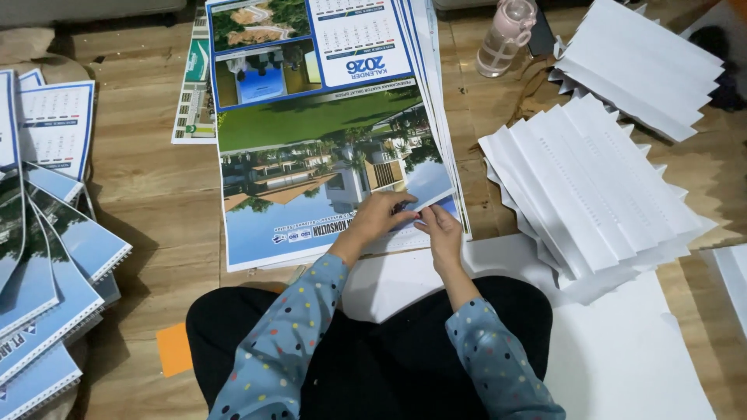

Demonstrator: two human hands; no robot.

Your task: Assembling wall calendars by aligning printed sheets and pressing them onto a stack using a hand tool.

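Note:
A stack of large printed calendar sheets [311, 155] with building and sky photos lies on the wooden floor in front of me. My left hand [379, 218] and my right hand [438, 230] meet at the stack's near right corner. Both pinch the top sheet's corner [424, 201], which is lifted slightly off the pile. My sleeves are blue with coloured dots. I sit cross-legged in black trousers.
Spiral-bound finished calendars [47, 264] fan out at the left. Fanned piles of white sheets [591, 187] lie at the right, another pile [646, 62] behind. A pink bottle [506, 35] lies at the top. White paper [622, 350] covers the floor near my knee; an orange note [174, 350] lies left.

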